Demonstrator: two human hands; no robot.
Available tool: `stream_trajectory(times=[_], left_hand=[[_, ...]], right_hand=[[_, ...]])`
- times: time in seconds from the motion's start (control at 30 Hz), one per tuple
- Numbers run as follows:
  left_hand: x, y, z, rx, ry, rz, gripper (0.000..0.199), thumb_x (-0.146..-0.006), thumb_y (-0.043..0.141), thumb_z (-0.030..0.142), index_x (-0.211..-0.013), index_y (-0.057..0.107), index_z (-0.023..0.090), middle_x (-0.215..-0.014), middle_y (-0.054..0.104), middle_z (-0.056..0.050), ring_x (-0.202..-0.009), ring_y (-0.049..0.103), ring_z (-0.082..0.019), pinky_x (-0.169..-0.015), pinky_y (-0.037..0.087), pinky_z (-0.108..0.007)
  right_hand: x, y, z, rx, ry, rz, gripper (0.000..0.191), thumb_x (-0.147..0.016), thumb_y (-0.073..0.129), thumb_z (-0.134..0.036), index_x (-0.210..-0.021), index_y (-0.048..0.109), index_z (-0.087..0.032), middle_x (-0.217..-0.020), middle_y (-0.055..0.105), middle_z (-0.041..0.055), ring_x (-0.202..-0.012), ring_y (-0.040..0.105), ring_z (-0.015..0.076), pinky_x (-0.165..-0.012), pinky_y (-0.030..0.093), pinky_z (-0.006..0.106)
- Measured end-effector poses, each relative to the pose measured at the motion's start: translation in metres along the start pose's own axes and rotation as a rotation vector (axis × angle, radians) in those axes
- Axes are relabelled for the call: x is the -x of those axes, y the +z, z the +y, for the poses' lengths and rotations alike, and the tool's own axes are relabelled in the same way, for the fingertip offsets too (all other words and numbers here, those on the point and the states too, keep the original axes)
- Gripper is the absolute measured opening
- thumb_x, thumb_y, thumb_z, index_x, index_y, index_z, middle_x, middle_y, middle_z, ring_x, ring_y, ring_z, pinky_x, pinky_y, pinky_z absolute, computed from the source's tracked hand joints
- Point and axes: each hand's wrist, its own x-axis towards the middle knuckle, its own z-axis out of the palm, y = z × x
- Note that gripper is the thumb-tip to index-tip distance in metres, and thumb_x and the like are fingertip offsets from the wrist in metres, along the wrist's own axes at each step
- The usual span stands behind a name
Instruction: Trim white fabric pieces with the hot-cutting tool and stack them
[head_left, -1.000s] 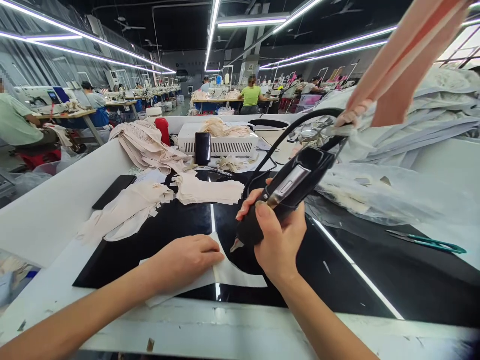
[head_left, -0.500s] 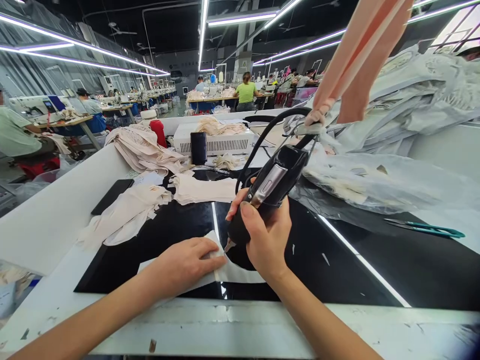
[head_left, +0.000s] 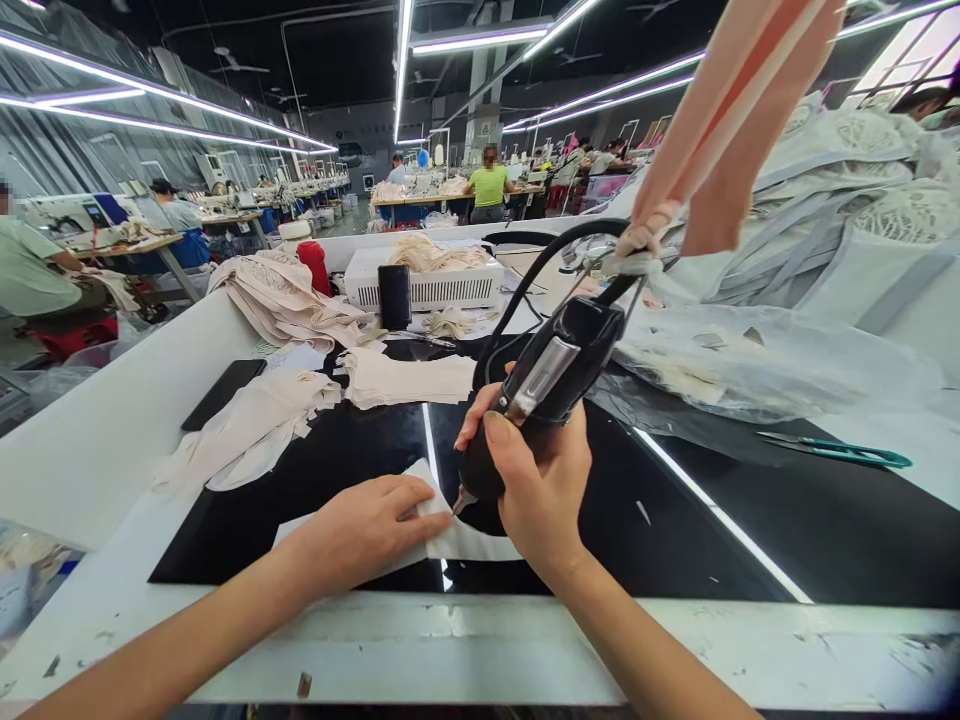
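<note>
My right hand [head_left: 541,478] is closed around a black corded hand tool [head_left: 551,370] with a silver lever and a pointed metal tip. The tool leans down to the left, its tip just beside my left thumb at the curved edge of a white fabric piece [head_left: 476,543]. Fingers extended and thumb apart, my left hand [head_left: 371,520] lies flat on that fabric and covers part of it. Under the fabric is a glossy black board [head_left: 637,540]. From above, a pink fabric strip [head_left: 712,150] is tied at the tool's rear end, by its black cable [head_left: 517,290].
Pale fabric pieces [head_left: 409,378] lie beyond my hands, with a phone [head_left: 394,297] propped against a vented white box [head_left: 427,280]. Green-handled thread snips [head_left: 847,450] rest at right, below a plastic bag [head_left: 780,365] and heaped garments [head_left: 862,200]. People sit at sewing tables farther back.
My right hand and the tool have shifted slightly to the right and down, the tip still beside my left thumb. My left hand stays almost in place. The view has turned a little.
</note>
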Motion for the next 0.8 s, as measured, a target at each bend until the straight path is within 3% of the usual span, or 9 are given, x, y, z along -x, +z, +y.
stream_trajectory(times=[0.23, 0.4, 0.57, 0.8], left_hand=[[0.000, -0.005, 0.003, 0.001, -0.015, 0.036, 0.030, -0.112, 0.045, 0.004, -0.134, 0.064, 0.011, -0.132, 0.076, -0.016, -0.122, 0.075, -0.027, -0.109, 0.066, -0.042], [-0.016, -0.011, 0.021, 0.144, -0.075, 0.030, 0.026, -0.112, 0.046, 0.003, -0.127, 0.066, 0.010, -0.117, 0.077, -0.012, -0.108, 0.076, -0.023, -0.096, 0.067, -0.034], [-0.024, 0.001, 0.036, 0.170, -0.117, 0.037, 0.021, -0.111, 0.050, 0.006, -0.114, 0.069, 0.013, -0.100, 0.073, -0.008, -0.090, 0.073, -0.023, -0.080, 0.067, -0.032], [-0.016, 0.006, 0.037, 0.223, -0.133, 0.045, 0.023, -0.113, 0.048, 0.007, -0.117, 0.070, 0.014, -0.103, 0.073, -0.009, -0.095, 0.072, -0.023, -0.086, 0.066, -0.031]], right_hand=[[-0.001, -0.014, -0.015, -0.011, 0.014, 0.039, 0.027, -0.086, 0.089, -0.037, -0.098, 0.067, -0.029, -0.084, 0.074, -0.0064, -0.061, 0.068, 0.0116, -0.057, 0.060, 0.024], [0.006, -0.033, -0.025, 0.053, 0.021, 0.064, 0.035, -0.085, 0.094, -0.050, -0.101, 0.072, -0.030, -0.085, 0.076, -0.0056, -0.062, 0.069, 0.0123, -0.057, 0.060, 0.024], [0.013, -0.038, -0.028, 0.076, 0.018, 0.072, 0.037, -0.084, 0.095, -0.053, -0.104, 0.073, -0.031, -0.085, 0.077, -0.0048, -0.062, 0.068, 0.0124, -0.055, 0.060, 0.024], [0.014, -0.036, -0.030, 0.056, 0.016, 0.085, 0.037, -0.084, 0.096, -0.049, -0.105, 0.072, -0.030, -0.082, 0.077, -0.0052, -0.059, 0.067, 0.0123, -0.054, 0.060, 0.024]])
